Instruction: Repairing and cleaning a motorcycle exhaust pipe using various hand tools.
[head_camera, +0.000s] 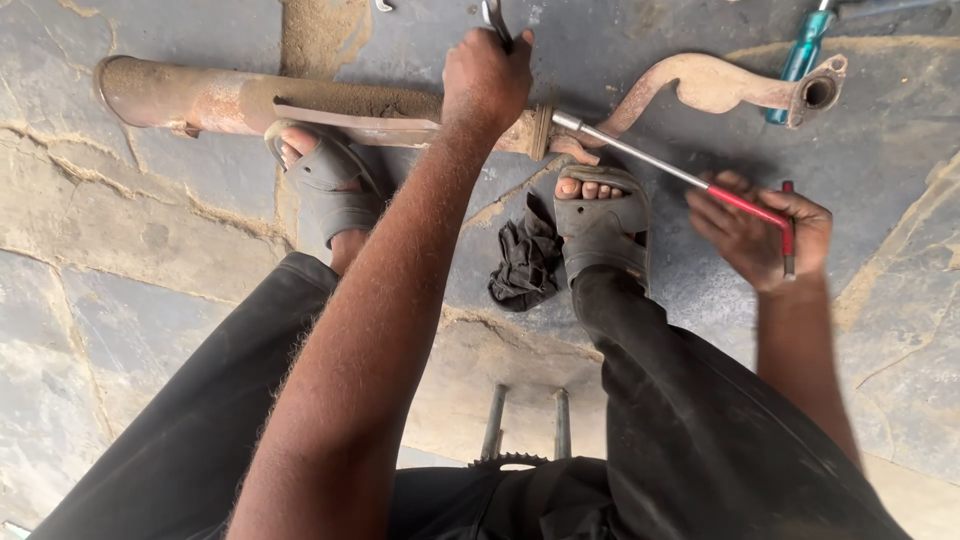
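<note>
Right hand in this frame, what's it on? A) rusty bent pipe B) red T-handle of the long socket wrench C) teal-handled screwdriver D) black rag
B: the right hand grips the red T-handle of the socket wrench, whose shaft runs to the flange of the rusty exhaust pipe; the teal-handled screwdriver lies untouched.

There are no packages, labels, signs or screens to see in this view.
</note>
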